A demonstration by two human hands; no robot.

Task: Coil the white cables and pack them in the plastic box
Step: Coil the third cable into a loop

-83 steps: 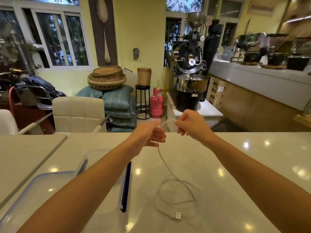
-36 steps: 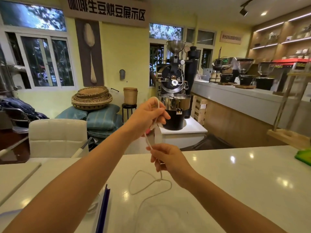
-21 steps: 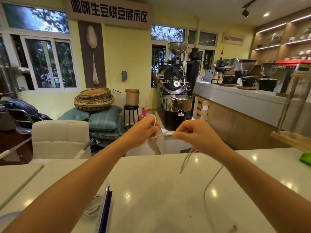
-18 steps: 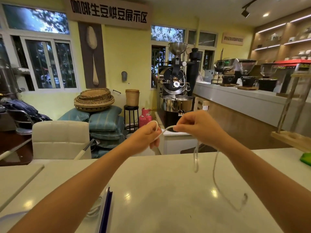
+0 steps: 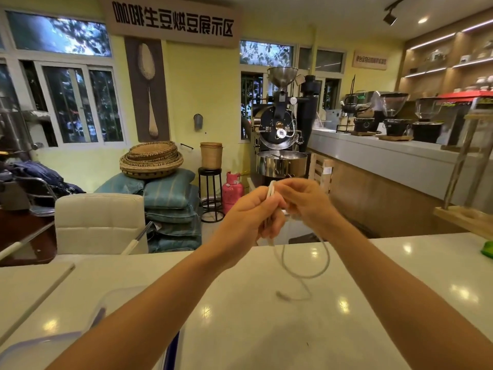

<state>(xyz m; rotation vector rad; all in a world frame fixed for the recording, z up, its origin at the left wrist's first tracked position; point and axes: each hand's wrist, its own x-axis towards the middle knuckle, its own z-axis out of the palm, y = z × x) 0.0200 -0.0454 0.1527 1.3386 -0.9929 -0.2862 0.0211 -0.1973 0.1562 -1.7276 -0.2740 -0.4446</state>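
Both my hands are raised above the white table (image 5: pixel 266 329), close together and touching. My left hand (image 5: pixel 250 212) is closed around several loops of a thin white cable (image 5: pixel 324 265). My right hand (image 5: pixel 304 198) pinches the same cable just beside it. Below the hands the free part of the cable hangs in a loop, and its plug end dangles blurred just above the table. The clear plastic box (image 5: pixel 104 305) with a blue-edged lid lies at the lower left, mostly hidden behind my left forearm.
A white padded chair (image 5: pixel 98 222) stands beyond the table's far edge on the left. A green object (image 5: pixel 486 252) lies at the table's right edge. A wooden stand (image 5: pixel 464 209) rises at the right. Behind are cushions, baskets, a pink gas cylinder and a coffee roaster.
My right hand has come in against my left hand, laying another turn of cable into it. The hanging tail has grown shorter and its plug end has lifted toward the middle.
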